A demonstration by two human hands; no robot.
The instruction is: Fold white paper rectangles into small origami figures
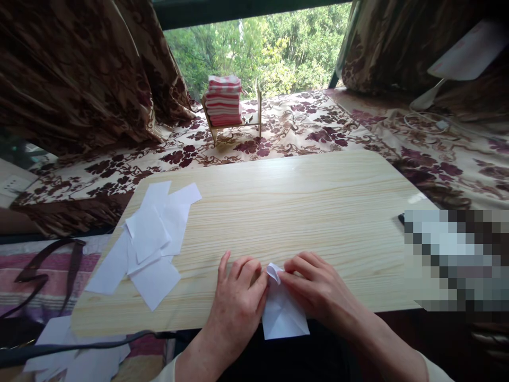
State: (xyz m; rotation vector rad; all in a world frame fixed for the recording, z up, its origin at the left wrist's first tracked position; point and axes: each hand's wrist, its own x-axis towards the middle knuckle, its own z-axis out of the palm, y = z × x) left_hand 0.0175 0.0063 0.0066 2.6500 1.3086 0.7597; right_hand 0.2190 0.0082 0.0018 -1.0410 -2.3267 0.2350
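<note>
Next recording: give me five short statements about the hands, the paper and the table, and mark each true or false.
1. Both hands are on one folded white paper at the near edge of the wooden board. True: the left hand and right hand meet at its top corner.
2. The pile of loose white sheets lies right of the hands. False: it lies on the left part of the board.
3. The right hand holds scissors. False: it touches only the paper.
4. A stack of red and white striped cloths sits on a small wooden stand by the window. True.
5. The folded paper lies wholly on the board. False: its lower part overhangs the near edge.
</note>
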